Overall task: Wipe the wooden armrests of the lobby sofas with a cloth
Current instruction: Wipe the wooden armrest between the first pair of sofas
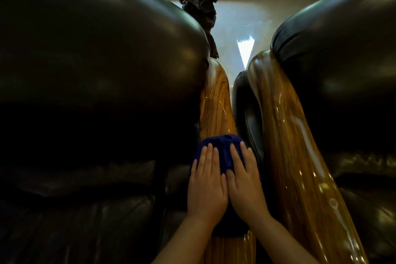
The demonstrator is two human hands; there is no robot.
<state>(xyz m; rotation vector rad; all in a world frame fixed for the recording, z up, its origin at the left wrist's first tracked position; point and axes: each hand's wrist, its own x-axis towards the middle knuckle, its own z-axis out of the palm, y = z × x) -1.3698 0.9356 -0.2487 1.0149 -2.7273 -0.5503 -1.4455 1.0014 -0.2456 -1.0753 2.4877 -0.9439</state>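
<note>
left hand (206, 186) fingers flat on cloth (222, 152) | right hand (246, 186) same | cloth on armrest (216, 100)

Only the person's two forearms and hands show, coming in from the lower middle of the frame, and both arms are bare, with no sleeve reaching into view. The left hand (206, 188) and the right hand (246, 186) wear no gloves, and no ring, watch, bracelet or other band can be seen on the fingers or at the wrists. The fingers are slim with short, plain nails that carry no visible polish, though the dim light in the lower centre of the frame makes finer detail hard to tell.
</note>
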